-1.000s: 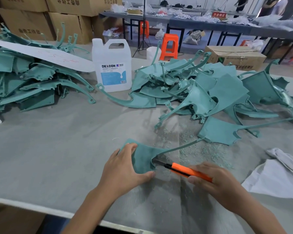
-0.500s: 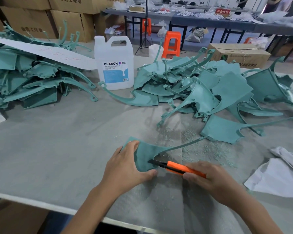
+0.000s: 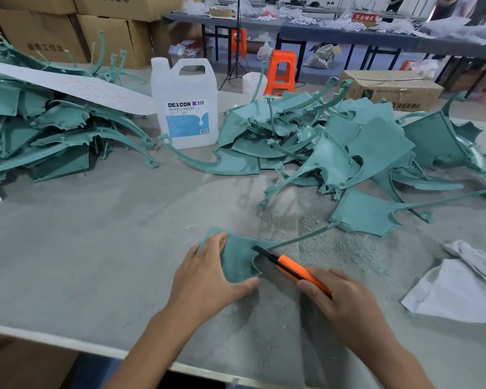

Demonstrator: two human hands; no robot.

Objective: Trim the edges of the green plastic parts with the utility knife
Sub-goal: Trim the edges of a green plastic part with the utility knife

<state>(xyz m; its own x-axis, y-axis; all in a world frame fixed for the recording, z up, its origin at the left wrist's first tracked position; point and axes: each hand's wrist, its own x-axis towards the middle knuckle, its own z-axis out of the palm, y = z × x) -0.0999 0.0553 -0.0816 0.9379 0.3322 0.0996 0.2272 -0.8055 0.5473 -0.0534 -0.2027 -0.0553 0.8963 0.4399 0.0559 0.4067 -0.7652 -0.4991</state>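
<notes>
Green plastic part is pinched between the thumb and fingers of the left hand. Just right of it, the right hand is curled around the orange utility knife, whose blade tip rests against the part's edge beyond the left thumb.

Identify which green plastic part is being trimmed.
The lone nearest part: the left hand holds it, the utility knife touches it; others lie untouched.

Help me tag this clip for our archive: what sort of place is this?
Probably a factory finishing workshop: heaps of identical green parts, shavings beside the part that the knife is trimming, and stacked cartons behind.
</notes>
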